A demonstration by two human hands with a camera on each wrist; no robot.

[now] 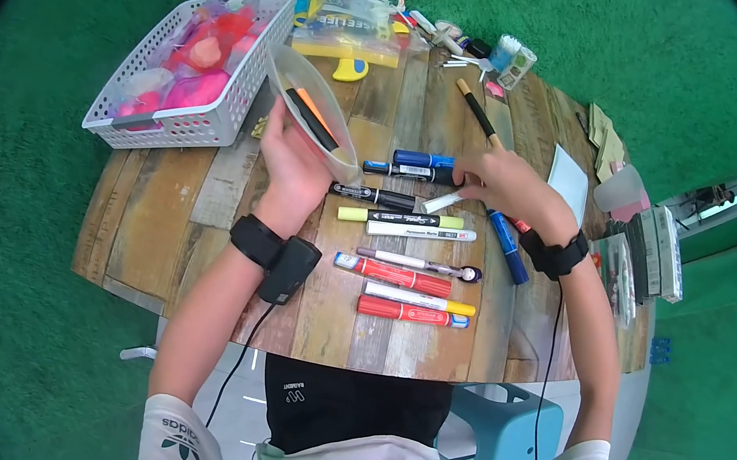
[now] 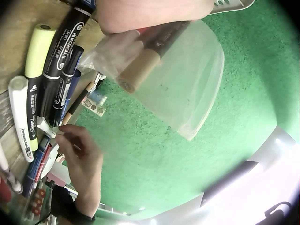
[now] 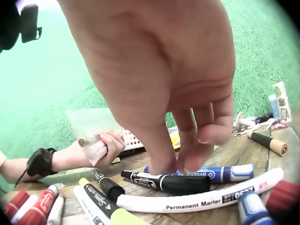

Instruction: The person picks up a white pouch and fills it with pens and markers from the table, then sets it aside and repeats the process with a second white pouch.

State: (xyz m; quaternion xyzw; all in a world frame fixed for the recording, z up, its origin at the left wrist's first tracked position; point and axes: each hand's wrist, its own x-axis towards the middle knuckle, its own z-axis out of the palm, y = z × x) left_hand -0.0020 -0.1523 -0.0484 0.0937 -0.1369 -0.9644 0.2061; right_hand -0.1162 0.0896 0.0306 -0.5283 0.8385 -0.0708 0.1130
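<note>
My left hand point(image 1: 293, 164) grips a translucent pouch point(image 1: 343, 129) from below; a black marker point(image 1: 311, 120) and an orange one are inside. In the left wrist view the pouch point(image 2: 187, 84) shows a beige-ended marker through its side. My right hand point(image 1: 518, 189) hangs over the markers, its fingers bent downward. The right wrist view has its fingertips point(image 3: 180, 166) just above or touching a black marker point(image 3: 164, 183); contact is unclear. A white marker point(image 3: 201, 202) lies in front of it, and a blue marker point(image 3: 229, 173) behind.
Several markers lie in a column, including a yellow-green one point(image 1: 400, 219) and red ones point(image 1: 413, 312). A blue marker point(image 1: 508, 246) lies right. A white basket point(image 1: 236, 106) with pink items stands back left, a zip bag point(image 1: 348, 32) behind. Black-and-wood pen point(image 1: 477, 111) lies back right.
</note>
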